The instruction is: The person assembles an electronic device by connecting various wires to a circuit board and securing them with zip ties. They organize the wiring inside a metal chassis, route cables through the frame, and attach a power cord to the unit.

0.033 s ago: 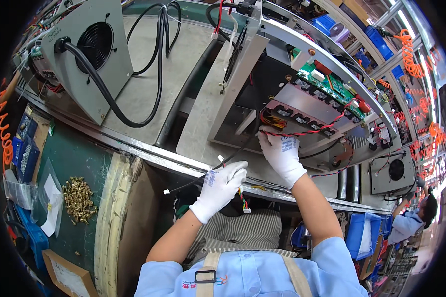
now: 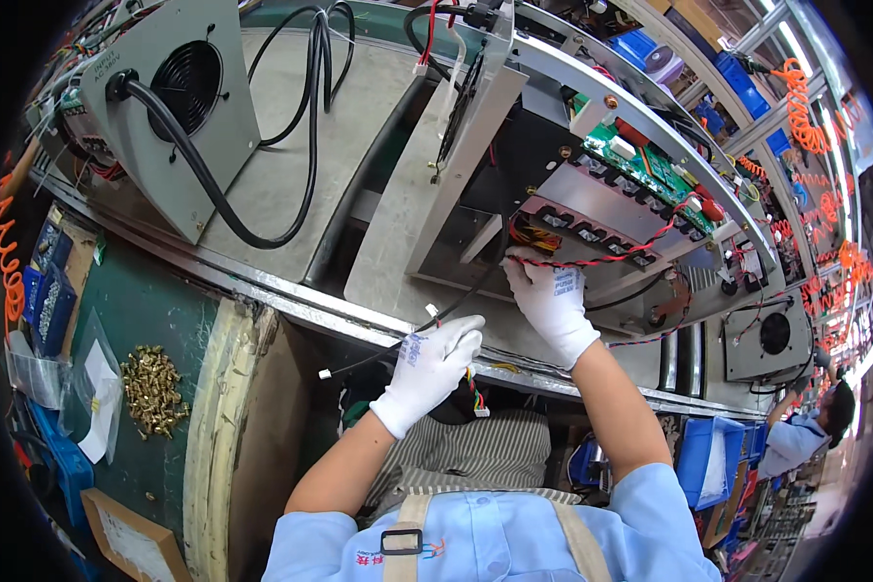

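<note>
Both my hands wear white gloves. My left hand (image 2: pixel 432 364) is closed on a thin black wire (image 2: pixel 378 357) with a small white plug at its free end. A short bundle of coloured leads (image 2: pixel 475 393) hangs under that hand. My right hand (image 2: pixel 553 301) reaches into the open metal chassis (image 2: pixel 456 175). Its fingertips pinch a twisted red and black wire (image 2: pixel 601 260) beside a yellow-orange wire bundle (image 2: pixel 529 238). Above them sits a grey plate with a row of black parts (image 2: pixel 601 218), and beyond it a green circuit board (image 2: pixel 650 165).
A grey unit with a fan grille (image 2: pixel 179 87) and thick black cable (image 2: pixel 213 194) stands at the left. Brass screws (image 2: pixel 150 388) lie heaped on a green mat. Blue bins (image 2: pixel 44 291), an orange coiled hose (image 2: pixel 5 262), another fan unit (image 2: pixel 771 335) and a second person (image 2: pixel 805 436) surround the bench.
</note>
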### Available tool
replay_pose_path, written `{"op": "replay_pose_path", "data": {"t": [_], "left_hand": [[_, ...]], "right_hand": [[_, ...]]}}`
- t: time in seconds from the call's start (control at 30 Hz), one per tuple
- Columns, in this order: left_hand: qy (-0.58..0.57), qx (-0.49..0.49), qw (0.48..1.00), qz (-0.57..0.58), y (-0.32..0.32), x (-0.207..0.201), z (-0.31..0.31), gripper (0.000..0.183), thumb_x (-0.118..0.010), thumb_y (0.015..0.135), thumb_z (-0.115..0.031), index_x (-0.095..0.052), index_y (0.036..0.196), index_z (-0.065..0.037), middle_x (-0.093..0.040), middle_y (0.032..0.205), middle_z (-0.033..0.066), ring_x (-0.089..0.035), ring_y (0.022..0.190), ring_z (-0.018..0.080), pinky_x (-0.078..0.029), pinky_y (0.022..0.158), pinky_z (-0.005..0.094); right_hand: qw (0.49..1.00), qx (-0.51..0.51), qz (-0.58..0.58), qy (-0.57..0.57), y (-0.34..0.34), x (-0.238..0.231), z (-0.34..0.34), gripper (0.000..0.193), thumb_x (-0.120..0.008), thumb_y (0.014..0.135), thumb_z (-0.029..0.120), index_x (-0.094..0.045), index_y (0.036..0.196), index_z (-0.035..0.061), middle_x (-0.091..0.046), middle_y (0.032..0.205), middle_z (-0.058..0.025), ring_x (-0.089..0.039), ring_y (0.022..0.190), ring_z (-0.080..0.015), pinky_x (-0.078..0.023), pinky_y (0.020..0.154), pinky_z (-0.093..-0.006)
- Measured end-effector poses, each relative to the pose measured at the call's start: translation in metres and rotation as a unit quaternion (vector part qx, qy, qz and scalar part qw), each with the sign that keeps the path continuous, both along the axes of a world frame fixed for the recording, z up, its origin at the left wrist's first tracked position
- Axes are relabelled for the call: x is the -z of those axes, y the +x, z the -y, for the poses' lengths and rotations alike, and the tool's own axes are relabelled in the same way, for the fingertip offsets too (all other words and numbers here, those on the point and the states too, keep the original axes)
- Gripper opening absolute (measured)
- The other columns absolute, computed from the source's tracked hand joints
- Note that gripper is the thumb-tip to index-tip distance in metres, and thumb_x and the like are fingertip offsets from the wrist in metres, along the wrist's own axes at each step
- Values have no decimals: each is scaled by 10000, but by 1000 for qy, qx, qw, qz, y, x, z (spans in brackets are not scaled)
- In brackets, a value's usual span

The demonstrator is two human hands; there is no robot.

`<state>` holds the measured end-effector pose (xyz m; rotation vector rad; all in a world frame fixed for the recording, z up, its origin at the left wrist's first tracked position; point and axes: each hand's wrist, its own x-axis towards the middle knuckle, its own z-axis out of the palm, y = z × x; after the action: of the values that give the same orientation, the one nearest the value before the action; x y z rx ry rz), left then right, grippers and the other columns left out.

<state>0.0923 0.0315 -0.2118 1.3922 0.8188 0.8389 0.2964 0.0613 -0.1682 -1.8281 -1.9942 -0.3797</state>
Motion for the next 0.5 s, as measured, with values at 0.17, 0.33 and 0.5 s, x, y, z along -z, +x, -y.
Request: {"op": "replay_pose_path", "data": {"t": [0.17,0.33,0.5], "left_hand": [[-66,29,995,72,-3,2,2,343,-581,981,-176,-608,1238,51,-703,899,100,-662,754,120,-526,709,244],[-276,99,927,235,-3,-13,37,428,-541,1005,-204,-512,1311,94,-693,995,132,-697,850,170,-525,833,286],[-359,-6,841,405,9,-8,30,617,-556,973,-146,-246,1491,-14,-530,1292,172,-680,940,208,-513,885,354]], "right_hand": [[998,-4,-53,-17,0,4,-1,113,-683,853,221,-709,910,127,-708,850,-91,-690,773,-294,-550,681,-402],[996,-27,-85,6,3,6,0,101,-701,841,186,-709,910,112,-711,873,-97,-690,811,-296,-546,723,-401],[997,-34,-64,-6,1,-3,-4,112,-703,839,191,-711,906,101,-711,869,-105,-684,812,-302,-539,736,-413]]}}
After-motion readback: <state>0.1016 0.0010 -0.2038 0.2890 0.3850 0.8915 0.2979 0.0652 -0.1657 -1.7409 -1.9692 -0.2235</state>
